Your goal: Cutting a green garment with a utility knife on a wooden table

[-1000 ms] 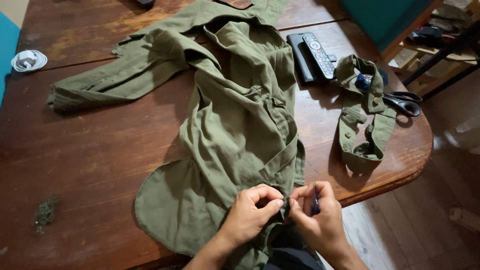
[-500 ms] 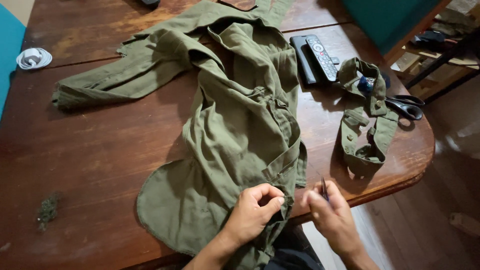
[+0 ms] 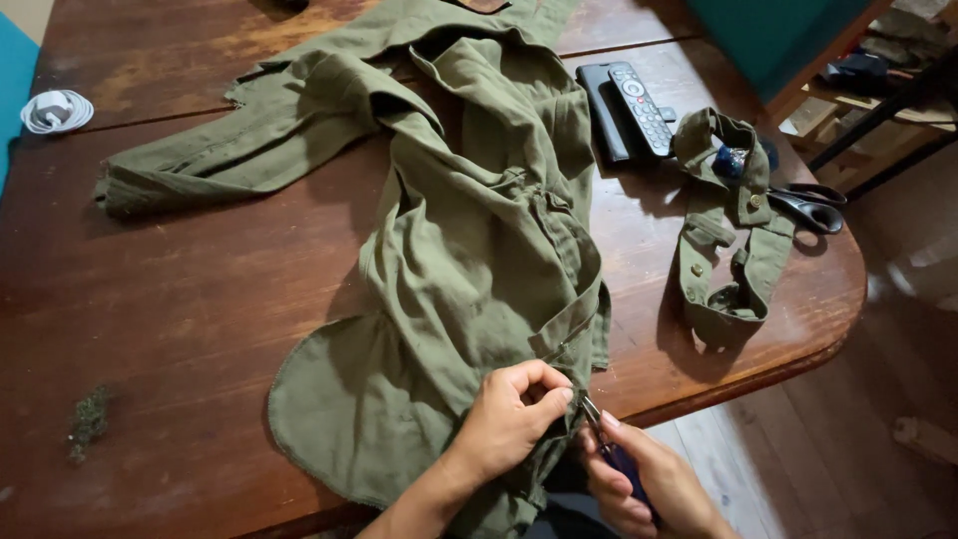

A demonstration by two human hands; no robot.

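Note:
An olive-green shirt lies spread across a dark wooden table, one sleeve stretched to the left. My left hand pinches the shirt's front hem at the table's near edge. Right beside it, my right hand grips a small dark-handled tool, whose metal tip touches the fabric by my left fingers.
A black remote lies on a dark flat case at the back right. A cut-off strip of olive fabric and black scissors lie near the right edge. A white coiled cable sits far left. A lint clump is near left.
My right hand has dropped lower and slightly right, below the table edge, while my left hand keeps pinching the hem. The view has shifted a little.

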